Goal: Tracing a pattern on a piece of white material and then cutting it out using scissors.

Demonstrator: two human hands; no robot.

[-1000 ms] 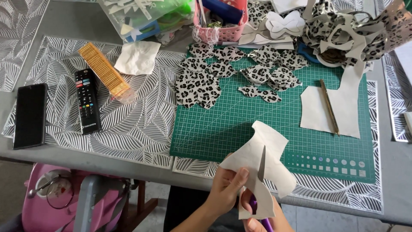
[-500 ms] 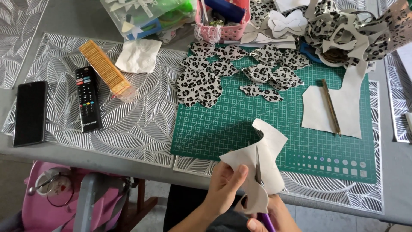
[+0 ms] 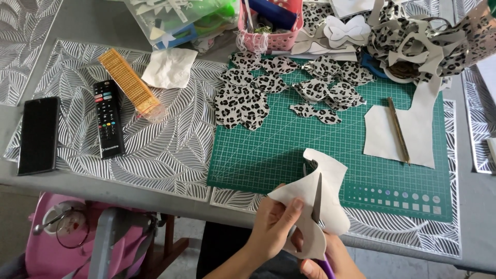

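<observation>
White fabric piece (image 3: 330, 201), bottom centre of the frame, over the front edge of the green cutting mat (image 3: 289, 150): I see my left hand (image 3: 274, 227) with fingers closed on its lower left edge, thumb on top. My right hand (image 3: 325, 261), lower and partly hidden, grips purple-handled scissors (image 3: 317, 206) whose blades cross the piece. Leopard-print cutouts (image 3: 279, 85) lie at upper centre; a remote control (image 3: 108, 119) and a black phone (image 3: 38, 134) rest at left on the desk (image 3: 93, 31)
</observation>
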